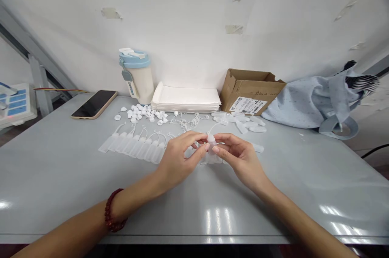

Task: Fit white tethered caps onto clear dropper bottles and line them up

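**Small bottle held by the fingertips of both hands**

A small translucent bottle (212, 144) with a white top stands upright between the hands, near the middle of the grey table (182, 217). The left hand (178, 154) pinches it with thumb and fingers near the white top; the right hand (243, 158) grips its other side, thumb against the body.

Taking the bottle as the clock's centre, a row of similar bottles (133, 146) lies at 9 o'clock, running up to the left hand. Thin cords (192, 122) are tangled at 11, white caps (133, 113) scattered at 10, and loose translucent pieces (241, 126) piled at 2.

Farther out, a white stack (186, 97) sits at 11 and an open cardboard box (253, 90) at 1. A blue-lidded cup (142, 82) stands at 10, a phone (94, 106) lies between 9 and 10, and a pale blue cloth bag (298, 100) slumps at 2. A red bead bracelet (108, 211) circles the left wrist at 8.
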A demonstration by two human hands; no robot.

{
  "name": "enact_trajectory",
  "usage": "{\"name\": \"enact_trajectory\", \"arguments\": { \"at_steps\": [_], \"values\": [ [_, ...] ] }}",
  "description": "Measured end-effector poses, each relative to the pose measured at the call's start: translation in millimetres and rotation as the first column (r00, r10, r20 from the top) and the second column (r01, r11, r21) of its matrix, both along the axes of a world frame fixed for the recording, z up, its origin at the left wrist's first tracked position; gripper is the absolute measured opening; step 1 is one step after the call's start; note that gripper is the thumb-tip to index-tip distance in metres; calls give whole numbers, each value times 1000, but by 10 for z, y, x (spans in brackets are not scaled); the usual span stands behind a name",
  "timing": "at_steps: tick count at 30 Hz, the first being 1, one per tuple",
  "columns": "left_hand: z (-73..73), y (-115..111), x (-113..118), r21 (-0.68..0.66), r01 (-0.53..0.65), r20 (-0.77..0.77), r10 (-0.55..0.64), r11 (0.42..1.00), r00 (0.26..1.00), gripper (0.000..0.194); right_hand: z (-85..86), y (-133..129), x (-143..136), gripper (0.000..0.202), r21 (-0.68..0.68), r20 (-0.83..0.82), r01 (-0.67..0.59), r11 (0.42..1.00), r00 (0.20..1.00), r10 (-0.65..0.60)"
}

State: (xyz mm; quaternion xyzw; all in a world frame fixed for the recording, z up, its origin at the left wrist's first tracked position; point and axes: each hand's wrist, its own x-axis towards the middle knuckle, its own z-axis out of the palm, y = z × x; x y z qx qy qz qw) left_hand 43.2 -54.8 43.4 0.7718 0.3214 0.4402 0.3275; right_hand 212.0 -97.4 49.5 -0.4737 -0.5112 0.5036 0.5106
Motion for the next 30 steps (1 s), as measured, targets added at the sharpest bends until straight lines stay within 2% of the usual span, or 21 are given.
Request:
{"name": "enact_trajectory", "arguments": {
  "at_steps": [4, 8, 13, 17, 19, 22, 25, 30],
  "values": [
    [-35, -1, -3, 174, -33, -39, 41, 984, 998, 21, -16, 11, 7, 26, -15, -10, 48, 999, 999, -48],
    [-68, -14, -9, 331, 48, -150, 2, 942, 989, 35, -5, 5, 1, 28, -61, -16, 85, 995, 996, -86],
    [-127, -24, 8, 386, 85, -253, 17, 919, 967, 56, 0, -3, -34, 28, -66, 57, 135, 989, 990, -131],
    [-147, -34, 26, 417, 105, -256, 6, 903, 967, 51, -11, -4, -51, 31, -20, 90, 139, 990, 987, -137],
    [-127, -40, 31, 396, 91, -212, -5, 914, 977, 48, 5, 5, -31, 32, -42, 76, 94, 995, 993, -91],
    [-67, -35, 33, 337, 86, -145, -39, 937, 989, 49, 50, 26, 29, 28, -110, -6, -69, 992, 998, 69],
    [-14, -7, 33, 313, 122, -131, -84, 942, 988, 54, 83, 46, 93, 31, -110, -85, -204, 973, 977, 195],
    [31, 60, 63, 355, 167, -167, -113, 920, 979, 56, 84, 70, 178, 23, -106, -146, -184, 977, 975, 168]
  ]
}}
